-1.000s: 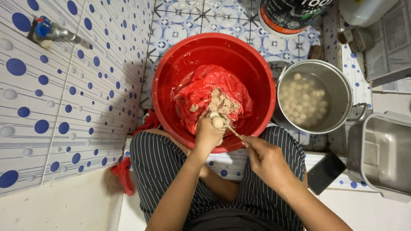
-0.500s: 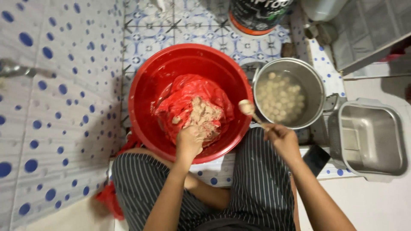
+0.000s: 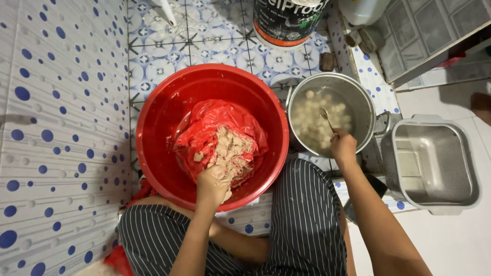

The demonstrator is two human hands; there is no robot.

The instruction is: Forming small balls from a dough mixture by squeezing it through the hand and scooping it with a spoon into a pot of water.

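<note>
Left hand (image 3: 212, 184) squeezing beige meat paste (image 3: 230, 151) in red plastic bag (image 3: 204, 130) inside red basin (image 3: 153, 128), fingers closed around lump. Right hand (image 3: 342, 145), a second ago beside left over basin, now reaching over steel pot (image 3: 368, 110), gripping spoon (image 3: 326, 118); spoon tip dipping among pale balls (image 3: 314, 125) floating in water. Empty steel tub (image 3: 434, 197) sitting right, on floor.

A round bucket (image 3: 286, 20) with a dark printed label and an orange band along its base is standing at the top centre of the frame. A whitish plastic jug (image 3: 364, 9) is sitting just right of it, at the top edge.
</note>
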